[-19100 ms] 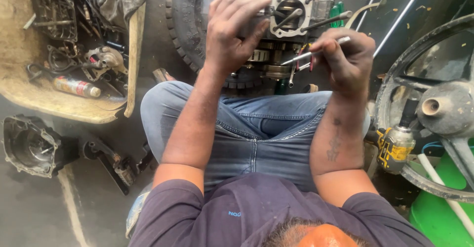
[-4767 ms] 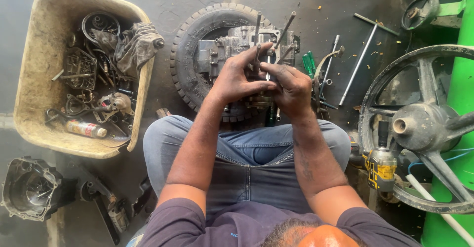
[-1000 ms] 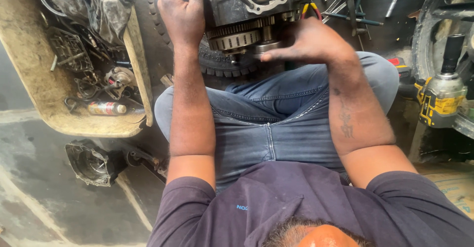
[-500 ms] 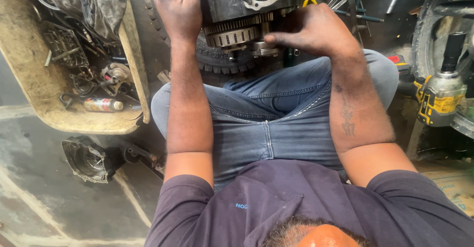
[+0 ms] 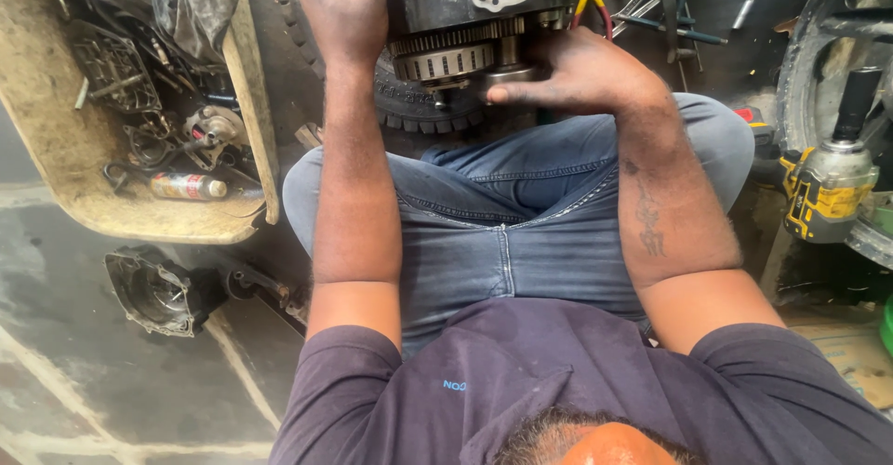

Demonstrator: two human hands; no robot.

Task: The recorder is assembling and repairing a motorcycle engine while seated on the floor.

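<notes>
Head view looks down on a seated person in jeans, an engine block (image 5: 484, 0) at the far edge resting on a tyre (image 5: 419, 112). Left hand (image 5: 344, 5) lies flat on the block's left side, fingers wrapped over its top edge. Right hand (image 5: 572, 74) presses at the ribbed gear (image 5: 446, 51), fingers loosely curled; whether they pinch anything I cannot tell. Far left sits a parts-filled tub (image 5: 56, 130); right, a yellow impact wrench (image 5: 823, 186).
</notes>
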